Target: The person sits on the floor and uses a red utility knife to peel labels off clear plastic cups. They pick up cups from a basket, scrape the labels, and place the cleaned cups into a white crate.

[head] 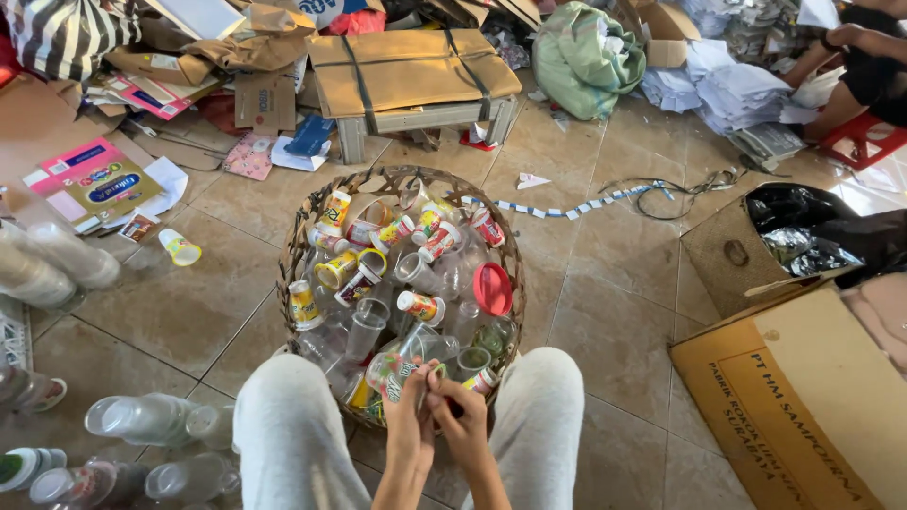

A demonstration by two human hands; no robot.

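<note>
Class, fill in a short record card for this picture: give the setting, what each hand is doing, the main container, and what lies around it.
Setting: tiled floor, seen from above by a seated person
Left hand: pinching a clear plastic cup over the basket
Right hand: close against the left, fingers at the same cup
Main container: round woven basket full of plastic cups, some clear, some with coloured labels
Left of basket: stacks of clear cups
Right: cardboard box
Behind: low stool covered with cardboard

The person wears light grey trousers (283, 425) over both knees, either side of the woven basket (300, 236); the forearms and both hands (436, 411) are bare, sleeveless
</note>
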